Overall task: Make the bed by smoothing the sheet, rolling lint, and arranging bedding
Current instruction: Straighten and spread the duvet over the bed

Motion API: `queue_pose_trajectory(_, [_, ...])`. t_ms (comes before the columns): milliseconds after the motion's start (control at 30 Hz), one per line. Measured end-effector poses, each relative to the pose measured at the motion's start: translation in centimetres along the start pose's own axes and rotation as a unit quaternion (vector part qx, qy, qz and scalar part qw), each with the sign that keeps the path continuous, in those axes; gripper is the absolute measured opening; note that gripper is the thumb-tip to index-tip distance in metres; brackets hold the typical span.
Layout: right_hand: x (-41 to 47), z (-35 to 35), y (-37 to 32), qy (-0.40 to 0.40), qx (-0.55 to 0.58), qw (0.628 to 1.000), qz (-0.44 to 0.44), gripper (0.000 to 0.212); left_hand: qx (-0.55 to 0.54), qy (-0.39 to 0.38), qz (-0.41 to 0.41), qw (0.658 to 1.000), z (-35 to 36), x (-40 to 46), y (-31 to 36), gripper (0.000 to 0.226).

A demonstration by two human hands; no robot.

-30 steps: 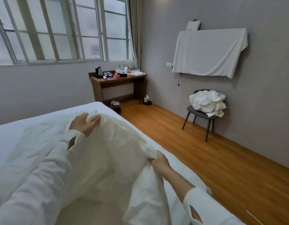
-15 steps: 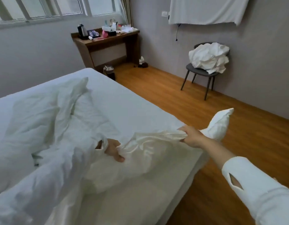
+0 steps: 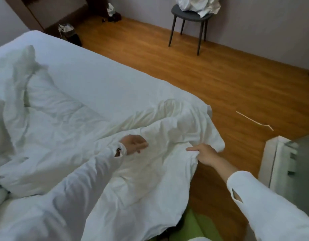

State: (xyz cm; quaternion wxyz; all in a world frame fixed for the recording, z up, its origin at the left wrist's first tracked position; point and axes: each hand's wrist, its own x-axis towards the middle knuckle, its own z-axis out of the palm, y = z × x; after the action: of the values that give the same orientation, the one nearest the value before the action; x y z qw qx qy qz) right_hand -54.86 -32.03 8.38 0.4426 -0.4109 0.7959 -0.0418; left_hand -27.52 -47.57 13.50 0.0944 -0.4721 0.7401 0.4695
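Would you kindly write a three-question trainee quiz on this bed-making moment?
1. True or false: the right hand grips the duvet at the bed's edge.
2. What lies on the chair? A) a pile of white linen B) a lint roller C) a kettle
3. Fill in: the left hand hovers over the duvet with its fingers ____.

Key: 1 true; 2 A, the linen; 3 loose, gripping nothing.

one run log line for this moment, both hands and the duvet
step: arranging bedding | right hand: gripping duvet edge at bed side | left hand: above duvet, grip unclear | duvet: rumpled on bed
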Motion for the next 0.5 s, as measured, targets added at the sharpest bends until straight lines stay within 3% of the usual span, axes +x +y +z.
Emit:
queue_pose_trajectory(67, [0.9, -0.3, -0.2, -0.032, 0.132, 0.991, 0.013, 0.041, 0.005, 0.127, 0.039, 0.991, -1.9, 2.7, 1.3, 0.011])
queue_pose_trajectory(167, [2.8, -2.0, -1.5, -0.071, 0.235, 0.967, 0.068, 0.042, 0.073, 0.182, 0.028, 0.980, -3.9, 7.9, 2.3, 0.028])
queue_pose_trajectory(233, [4.7, -3.3, -2.0, -0.084, 0.255, 0.960, 0.084, 0.039, 0.111, 0.152, -0.027, 0.982, -4.2, 11.3, 2.4, 0.045])
queue_pose_trajectory(300, [7.0, -4.4, -2.0, -0.070, 0.162, 0.981, 0.083, 0.064, 0.168, 0.120, -0.080, 0.975, -4.2, 14.0, 2.8, 0.062])
queue_pose_trajectory(400, [10.4, -5.3, -1.5, 0.105, -0.045, 0.990, 0.084, 0.070, 0.283, 0.079, -0.128, 0.947, -3.5, 16.8, 3.0, 0.082])
queue_pose_trajectory(433, [11.5, -5.6, -1.5, 0.149, -0.061, 0.984, 0.080, 0.072, 0.310, 0.060, -0.137, 0.939, -3.3, 18.1, 2.7, 0.086])
queue_pose_trajectory(500, [14.2, -6.2, -1.0, 0.142, -0.002, 0.989, 0.051, 0.070, 0.328, 0.005, -0.170, 0.929, -3.4, 20.3, 2.4, 0.087])
